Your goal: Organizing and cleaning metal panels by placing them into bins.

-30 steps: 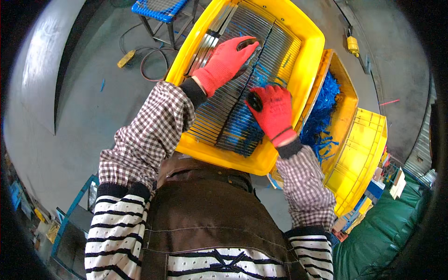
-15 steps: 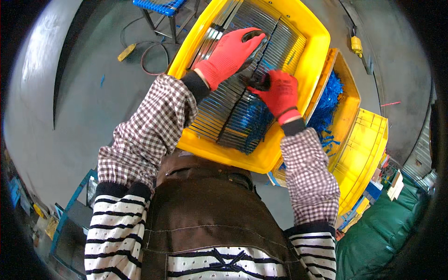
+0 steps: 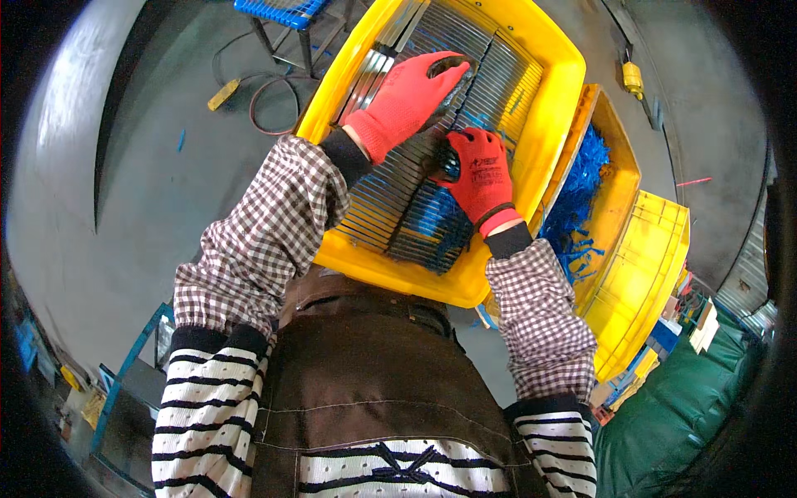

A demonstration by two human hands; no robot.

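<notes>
Red-gloved, the left hand [image 3: 407, 95] and right hand [image 3: 481, 174] curl over thin slats [image 3: 508, 76] inside the yellow tub [image 3: 554, 100]; whether either grips one, I cannot tell. Handling slats seems the step; the next move likely calls for fingertip precision.

Upper centre: the tub [image 3: 566, 87] was cut off by the top edge, as was the stool [image 3: 282, 12] at upper left. The left hand [image 3: 407, 95] and right hand [image 3: 480, 173] hid parts of the strips [image 3: 383, 212]; the right fingertips [image 3: 452, 170] were blurred, either hand's grip unclear. Lower-left clutter [image 3: 70, 379] was too small to identify.
</notes>
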